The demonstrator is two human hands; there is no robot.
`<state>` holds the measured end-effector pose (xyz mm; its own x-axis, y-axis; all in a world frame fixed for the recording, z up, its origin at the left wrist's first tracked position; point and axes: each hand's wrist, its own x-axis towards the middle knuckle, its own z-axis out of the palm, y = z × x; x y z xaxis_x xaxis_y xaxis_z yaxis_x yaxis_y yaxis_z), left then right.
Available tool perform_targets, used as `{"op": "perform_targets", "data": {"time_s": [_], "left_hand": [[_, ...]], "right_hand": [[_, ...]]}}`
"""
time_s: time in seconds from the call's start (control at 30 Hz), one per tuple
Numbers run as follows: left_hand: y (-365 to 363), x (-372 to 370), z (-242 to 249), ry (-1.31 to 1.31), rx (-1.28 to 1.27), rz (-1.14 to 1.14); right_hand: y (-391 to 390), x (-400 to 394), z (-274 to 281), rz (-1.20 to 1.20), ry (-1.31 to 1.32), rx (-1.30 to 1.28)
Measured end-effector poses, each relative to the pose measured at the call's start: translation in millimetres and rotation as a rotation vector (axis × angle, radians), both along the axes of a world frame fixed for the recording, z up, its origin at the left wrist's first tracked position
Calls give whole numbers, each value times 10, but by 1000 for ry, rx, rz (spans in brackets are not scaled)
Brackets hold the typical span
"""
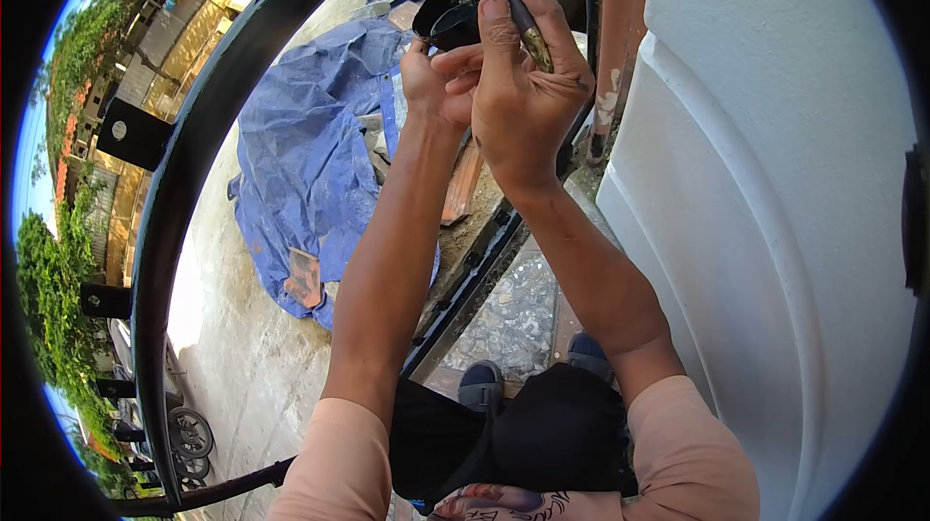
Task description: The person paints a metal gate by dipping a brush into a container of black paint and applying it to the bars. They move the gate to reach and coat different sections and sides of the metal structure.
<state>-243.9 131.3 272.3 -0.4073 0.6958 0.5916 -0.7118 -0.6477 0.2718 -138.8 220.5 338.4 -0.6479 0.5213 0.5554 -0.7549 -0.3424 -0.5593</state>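
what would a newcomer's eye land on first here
Probably the crumpled blue tarp, spread on the ground left of centre. Next, perhaps, the thick black rail curving down the left side. Then, at the top, the right hand gripping a stained tool handle and the left hand holding a black bowl.

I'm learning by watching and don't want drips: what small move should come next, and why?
I'd probably bring the tool's head over the black pot. The right hand holds the tool with its head beyond the pot, which the left hand holds; dark spots on the right hand suggest mess.
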Motion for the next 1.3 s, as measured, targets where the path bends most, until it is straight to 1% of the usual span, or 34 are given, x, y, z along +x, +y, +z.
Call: {"op": "perform_targets", "data": {"time_s": [0.03,0.07,0.13,0.2,0.23,0.27,0.33,0.37,0.4,0.47,0.5,0.53,0.63,0.7,0.73,0.77,0.8,0.9,0.93,1.03,1.07,1.1,1.13,1.17,1.2,1.3], "left_hand": [[-20,16,-19,-18,-19,48],[-15,124,63,-118,-122,177],[-16,285,201,-321,-327,436],[-66,241,200,-200,-200,266],[-29,290,239,-251,-324,450],[7,337,274,-297,-476,624],[-7,363,260,-318,-343,505],[-9,382,274,-326,-275,446],[15,399,278,-393,-409,628],[-41,392,192,-207,-267,441],[-77,402,136,-222,-272,439],[-95,445,134,-238,-277,437],[-146,572,67,-335,-277,385],[-206,651,-70,-389,-275,328],[-242,732,-111,-382,-259,295],[-254,836,-130,-376,-241,264],[-258,946,-147,-424,-253,286],[-283,1189,-387,-480,-246,329],[-275,1279,-406,-515,-277,303],[-267,1578,-636,-576,-286,330],[-258,1678,-673,-602,-259,300],[-249,1777,-710,-630,-232,270],[-321,1869,-916,-568,-277,297],[-347,1941,-978,-507,-324,325],[-380,2063,-1019,-568,-387,344],[-461,2300,-993,-619,-516,347]], "right_hand": [[-36,93,-46,-101,76,134],[-57,178,-109,-208,159,268],[-20,241,-80,-287,186,352],[99,308,37,-220,70,259],[159,340,65,-183,9,215],[241,207,91,-214,26,241],[255,64,230,-360,66,367],[245,56,203,-361,116,456],[235,48,177,-359,169,541],[214,244,183,-308,157,557],[205,357,175,-280,147,565],[226,442,142,-225,136,497],[357,652,-20,-133,-32,323],[432,656,-178,-202,-60,272],[494,731,-222,-197,-165,312],[516,778,-278,-229,-193,286],[519,775,-336,-260,-210,259],[610,774,-662,-193,-113,193],[651,790,-708,-198,-156,196],[735,897,-777,-103,-237,200],[758,994,-743,-13,-244,194],[975,985,-805,52,-279,348],[1192,975,-868,111,-303,509],[1279,1004,-901,144,-322,512],[1329,1051,-931,177,-338,513],[1512,1114,-1016,222,-328,561]]}}
